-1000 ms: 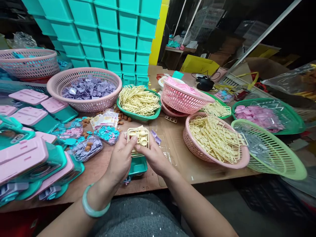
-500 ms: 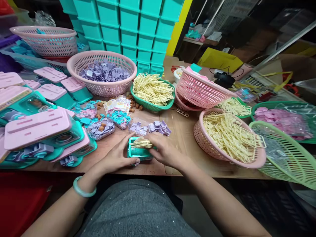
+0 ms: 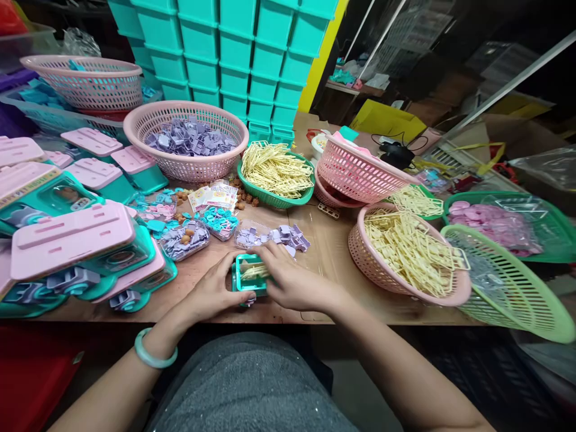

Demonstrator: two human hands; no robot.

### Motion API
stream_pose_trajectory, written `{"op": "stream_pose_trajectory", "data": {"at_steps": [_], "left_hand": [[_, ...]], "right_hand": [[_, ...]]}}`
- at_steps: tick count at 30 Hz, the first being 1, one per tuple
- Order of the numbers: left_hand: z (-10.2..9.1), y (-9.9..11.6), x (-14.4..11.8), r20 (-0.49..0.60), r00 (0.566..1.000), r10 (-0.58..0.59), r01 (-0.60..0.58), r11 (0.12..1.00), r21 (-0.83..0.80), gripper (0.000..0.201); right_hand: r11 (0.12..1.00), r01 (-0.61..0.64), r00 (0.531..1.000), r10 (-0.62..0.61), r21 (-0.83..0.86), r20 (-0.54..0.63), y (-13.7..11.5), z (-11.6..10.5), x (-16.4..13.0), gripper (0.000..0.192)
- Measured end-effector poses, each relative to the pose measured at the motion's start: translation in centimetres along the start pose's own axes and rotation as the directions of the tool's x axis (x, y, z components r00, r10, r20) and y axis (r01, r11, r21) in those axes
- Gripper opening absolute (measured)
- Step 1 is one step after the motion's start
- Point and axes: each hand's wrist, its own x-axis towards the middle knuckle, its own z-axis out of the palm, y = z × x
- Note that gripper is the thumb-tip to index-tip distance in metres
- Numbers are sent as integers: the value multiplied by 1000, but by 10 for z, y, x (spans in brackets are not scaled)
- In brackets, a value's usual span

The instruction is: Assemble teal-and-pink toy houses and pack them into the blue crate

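— Brown wooden worktop point(image 3: 328, 264), crowded with baskets; teal crates point(image 3: 234, 54) stacked at the upper centre, dim storeroom at the upper right.

— Any writing?

— Some print on the teal toy packs at the left edge, too blurred to read.

— And the hands?

— Lower centre. The left hand point(image 3: 216, 291) clasps the near left end of a small teal tray point(image 3: 249, 277); the right hand point(image 3: 292, 282) curls over its right side, fingers pressing a cream plastic frame point(image 3: 254, 271) into it.

— Which way does the tray run?

— Long axis left to right, open side up.
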Motion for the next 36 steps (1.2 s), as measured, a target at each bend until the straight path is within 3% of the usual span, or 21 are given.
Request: {"op": "stream_pose_trajectory", "data": {"at_steps": [2,6,10,13,15,18,20,22,24,28,31,33,36], "left_hand": [[-1,1,0,1,1000,-4,4,1000,-1,71],[-2,0,-1,25,999,-35,34,999,21,70],[0,-6,-2,23,998,-60,60,998,16,87],[1,-6,-1,-3,997,-73,73,997,-30,93],[1,-3,1,3,999,-45,45,998,-34,84],[-1,0,2,22,999,-25,25,999,-33,71],[-3,0,2,10,999,-35,35,999,-35,72],[-6,-2,0,0,999,-48,48,998,-38,74],[-9,-3,-2,5,998,-68,69,996,-51,75],[-18,2,-9,73,987,-140,143,989,-45,72],[-22,6,-15,101,980,-174,181,982,-60,71],[-21,5,-16,89,980,-179,186,979,-79,74],[-18,1,-14,60,985,-161,167,979,-113,81]], "right_hand": [[988,103,993,-95,115,-71,7,-2,-5,64],[993,120,937,-119,-16,-327,23,21,-8,19],[986,167,931,-162,-13,-326,32,33,-4,15],[985,130,905,-69,116,-421,44,19,9,16],[996,-15,875,54,83,-481,57,9,27,17],[951,-284,895,218,-120,-389,76,5,62,23],[915,-355,913,296,-190,-281,82,8,81,21],[913,-378,911,336,-156,-238,85,12,92,13],[927,-367,909,340,-77,-240,87,13,92,12],[963,-266,927,267,41,-262,96,3,76,27],[965,-225,901,260,138,-349,99,-7,68,25],[965,-201,894,251,169,-370,95,-9,75,20],[985,-113,927,151,131,-342,77,-7,103,15]]}}
